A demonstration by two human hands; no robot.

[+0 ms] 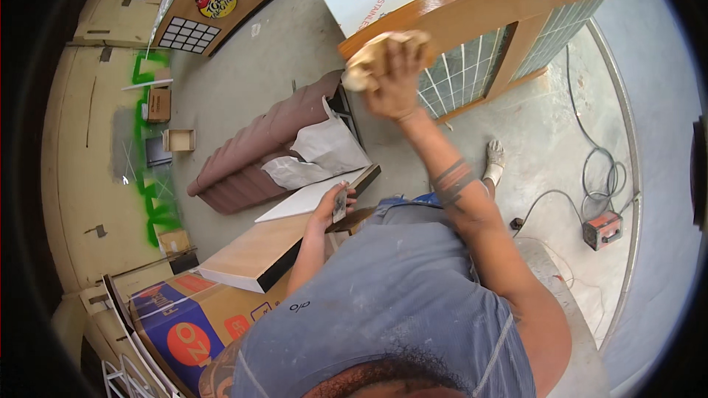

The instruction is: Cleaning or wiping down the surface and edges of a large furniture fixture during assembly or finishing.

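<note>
My right hand [397, 82] is stretched forward and presses a crumpled yellowish-white cloth [366, 63], its fingers laid over the bunched fabric. The cloth touches the near left corner of a wooden counter [479, 18] with a glossy brown edge and gridded glass panels [464, 74] in its front. Lower and to the left, my left hand [333, 208] is closed around a small flat grey piece [340, 205], whose kind I cannot make out. This hand is just above a long white-and-wood board [254, 247] with a dark end.
Left of centre lies a sofa-like brown padded piece [265, 140] with a white sheet over it. A printed cardboard box [177, 317] stands at lower left. On the right floor are a red machine [602, 231] and looped dark cables [608, 169]. Another wooden counter [228, 0] stands far left.
</note>
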